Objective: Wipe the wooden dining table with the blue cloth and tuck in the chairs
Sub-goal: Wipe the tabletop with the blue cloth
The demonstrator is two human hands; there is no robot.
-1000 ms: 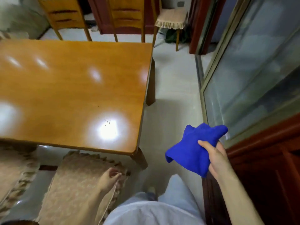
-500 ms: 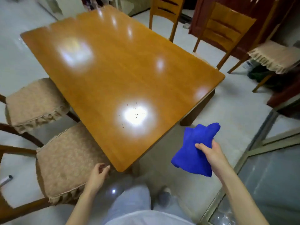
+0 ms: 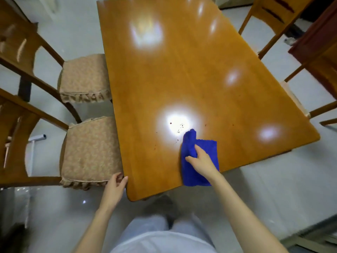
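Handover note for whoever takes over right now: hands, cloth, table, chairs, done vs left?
Right hand: gripping the blue cloth, pressed on the wooden table near its front edge.
Left hand: at the table's front-left corner, holding nothing.
Crumbs lie just beyond the cloth, not yet wiped.
Near cushioned chair and far cushioned chair on the left are partly pulled out; the chairs on the right also stand off the table.
Done: cloth on table. Left: the wiping, then all chairs.
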